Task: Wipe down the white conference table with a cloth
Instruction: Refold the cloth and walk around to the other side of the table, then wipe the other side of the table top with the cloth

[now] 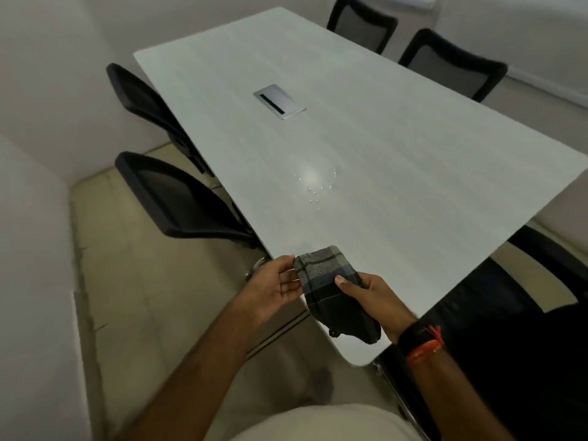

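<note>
- Gripping a folded plaid cloth (pixel 321 281) in the right hand (pixel 366 297), a person stands at the near corner of a white conference table (pixel 381 154). The thumb is curled over the top of the fabric, and the fingers are hidden beneath it.
- The left hand (pixel 273 284) is turned palm up with its fingers nearly straight. The fingertips touch the cloth's left edge and the thumb sits beside its upper corner, so this hand closes on nothing.
- The cloth, checked in grey, blue and black, sits at lower centre of the frame, over the table's near corner. Whether it rests on the tabletop cannot be told. Its lower end droops below the right hand.
- A black wristband (pixel 416 334) and an orange thread (pixel 426 348) circle the right wrist.
- A patch of water droplets (pixel 313 183) glints under a light's reflection at mid-frame, on the tabletop above the cloth.
- A silver cable hatch (pixel 279 101) with a dark slot lies flush in the tabletop at upper centre.
- Two black mesh chairs (pixel 178 198) are tucked against the table's edge at the left of the frame. Two more (pixel 451 63) stand at upper right, and another (pixel 556 259) at the right edge.
- Beige floor tiles (pixel 133 297) fill the lower left.
</note>
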### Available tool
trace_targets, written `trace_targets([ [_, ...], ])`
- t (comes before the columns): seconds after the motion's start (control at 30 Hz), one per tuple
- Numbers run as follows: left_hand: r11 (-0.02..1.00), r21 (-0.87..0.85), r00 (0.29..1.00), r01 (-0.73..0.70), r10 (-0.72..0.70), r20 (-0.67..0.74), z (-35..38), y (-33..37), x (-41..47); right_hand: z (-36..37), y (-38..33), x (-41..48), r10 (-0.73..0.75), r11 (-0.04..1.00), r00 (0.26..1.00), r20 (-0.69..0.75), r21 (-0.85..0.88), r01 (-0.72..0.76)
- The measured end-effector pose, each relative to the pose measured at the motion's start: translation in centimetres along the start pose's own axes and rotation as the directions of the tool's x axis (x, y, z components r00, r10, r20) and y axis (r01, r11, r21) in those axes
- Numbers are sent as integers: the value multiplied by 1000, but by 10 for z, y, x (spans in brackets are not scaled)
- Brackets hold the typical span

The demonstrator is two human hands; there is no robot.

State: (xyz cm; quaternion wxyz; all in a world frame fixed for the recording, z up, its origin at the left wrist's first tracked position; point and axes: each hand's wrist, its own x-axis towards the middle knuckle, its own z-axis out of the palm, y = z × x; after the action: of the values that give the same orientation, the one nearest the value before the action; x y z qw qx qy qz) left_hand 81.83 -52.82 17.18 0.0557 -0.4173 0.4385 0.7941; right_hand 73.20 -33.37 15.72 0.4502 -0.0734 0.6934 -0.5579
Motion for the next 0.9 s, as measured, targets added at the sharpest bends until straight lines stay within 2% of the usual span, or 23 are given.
trace_targets([
  [0.2,996,52,992,67,-72,100,11,45,47,-4,-20,32,22,998,989,-144,54,-14],
  [0.33,983,142,967,118,-146,210,24,65,79,-3,-30,44,16,1000,938,-346,16,-12],
  [0.47,962,241,902,125,-211,376,37,89,99,5,-42,52,30,999,818,-574,-17,-49],
  [0.57,948,307,843,86,-234,484,46,108,107,16,-54,55,32,998,718,-695,-11,-55],
  [0.73,921,386,776,52,-280,565,57,129,110,39,-63,63,106,989,580,-808,146,24],
  [0.83,878,479,747,-13,-310,588,60,132,111,56,-59,69,99,988,393,-914,136,69],
  [0.87,856,516,742,-42,-319,590,61,131,110,60,-59,68,114,980,371,-922,166,112],
  [0.9,834,547,740,-74,-322,591,62,130,109,66,-62,67,145,958,402,-904,229,172],
])
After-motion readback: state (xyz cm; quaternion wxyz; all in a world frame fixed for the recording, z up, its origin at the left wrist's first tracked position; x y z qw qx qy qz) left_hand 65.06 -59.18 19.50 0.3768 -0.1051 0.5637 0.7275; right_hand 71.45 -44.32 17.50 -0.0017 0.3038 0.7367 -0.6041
